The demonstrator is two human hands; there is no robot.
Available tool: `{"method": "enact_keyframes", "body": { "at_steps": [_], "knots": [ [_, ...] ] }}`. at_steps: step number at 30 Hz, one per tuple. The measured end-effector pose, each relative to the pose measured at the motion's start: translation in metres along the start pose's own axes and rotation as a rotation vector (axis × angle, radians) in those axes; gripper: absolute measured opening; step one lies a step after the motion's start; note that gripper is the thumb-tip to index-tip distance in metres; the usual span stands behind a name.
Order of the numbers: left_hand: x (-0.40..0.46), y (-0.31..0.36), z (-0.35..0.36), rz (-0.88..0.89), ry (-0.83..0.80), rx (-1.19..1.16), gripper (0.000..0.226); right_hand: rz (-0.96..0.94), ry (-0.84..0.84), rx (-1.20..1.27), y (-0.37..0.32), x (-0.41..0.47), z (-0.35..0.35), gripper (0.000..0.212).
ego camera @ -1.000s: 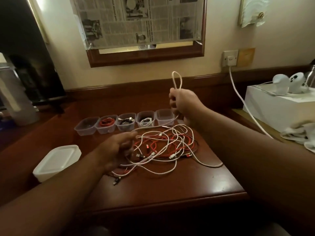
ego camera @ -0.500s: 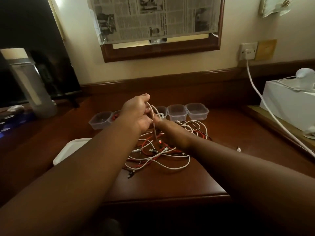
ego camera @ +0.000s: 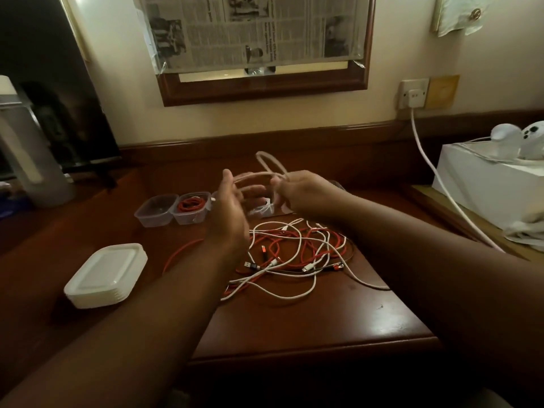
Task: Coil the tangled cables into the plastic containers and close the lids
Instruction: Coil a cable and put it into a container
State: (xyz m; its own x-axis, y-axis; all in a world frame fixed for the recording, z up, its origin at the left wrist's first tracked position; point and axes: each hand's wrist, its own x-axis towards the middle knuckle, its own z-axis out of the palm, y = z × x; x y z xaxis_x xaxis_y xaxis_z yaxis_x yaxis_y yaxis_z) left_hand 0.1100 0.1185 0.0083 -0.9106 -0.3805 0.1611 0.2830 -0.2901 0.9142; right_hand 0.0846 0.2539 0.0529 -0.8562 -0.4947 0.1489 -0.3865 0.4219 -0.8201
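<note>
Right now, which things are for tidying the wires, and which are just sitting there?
For the job:
white cable in both hands
tangled cables
plastic containers
stack of lids

Just lying about:
water bottle
white box
wall socket
newspaper

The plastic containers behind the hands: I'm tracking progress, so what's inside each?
The leftmost container looks empty. The next container holds a coiled red cable. The hands cover the others, so their contents cannot be seen.
</note>
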Motion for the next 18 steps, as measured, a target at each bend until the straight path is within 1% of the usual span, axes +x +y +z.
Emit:
{"method": "enact_keyframes", "body": {
  "at_steps": [1, 2, 4, 6, 8, 10, 12, 15, 17, 18],
  "knots": [
    [-0.003, -0.005, 0.003, -0.024, -0.097, 0.003, 0.06, 0.008, 0.032, 0.197, 0.001, -0.001, -0.001, 0.035],
    [-0.005, -0.012, 0.005, -0.033, -0.18, 0.059, 0.062, 0.017, 0.06, 0.401, 0.003, 0.0, -0.002, 0.034],
    [-0.011, -0.022, 0.009, 0.004, -0.332, 0.303, 0.054, 0.011, 0.116, 0.755, 0.004, 0.001, -0.002, 0.032],
    [-0.014, -0.028, 0.01, 0.094, -0.472, 0.585, 0.041, -0.032, 0.159, 0.97, 0.004, 0.005, -0.003, 0.035],
    [-0.011, -0.031, 0.004, 0.135, -0.533, 0.776, 0.036, -0.056, 0.152, 1.04, 0.003, 0.003, -0.011, 0.036],
    [-0.005, -0.028, -0.003, 0.101, -0.518, 0.852, 0.034, -0.116, 0.12, 0.983, 0.004, -0.001, -0.02, 0.037],
    [0.002, -0.019, -0.01, 0.063, -0.401, 0.836, 0.029, -0.117, 0.149, 0.849, 0.009, -0.002, -0.022, 0.035],
    [0.012, -0.005, -0.016, 0.065, -0.195, 0.73, 0.019, -0.038, 0.283, 0.454, 0.026, 0.003, -0.016, 0.03],
    [0.017, 0.004, -0.014, 0.063, -0.092, 0.675, 0.012, -0.009, 0.327, 0.26, 0.032, 0.006, -0.013, 0.025],
    [0.019, 0.008, -0.011, 0.054, -0.05, 0.637, 0.014, 0.007, 0.333, 0.182, 0.031, 0.005, -0.012, 0.022]
  ]
}}
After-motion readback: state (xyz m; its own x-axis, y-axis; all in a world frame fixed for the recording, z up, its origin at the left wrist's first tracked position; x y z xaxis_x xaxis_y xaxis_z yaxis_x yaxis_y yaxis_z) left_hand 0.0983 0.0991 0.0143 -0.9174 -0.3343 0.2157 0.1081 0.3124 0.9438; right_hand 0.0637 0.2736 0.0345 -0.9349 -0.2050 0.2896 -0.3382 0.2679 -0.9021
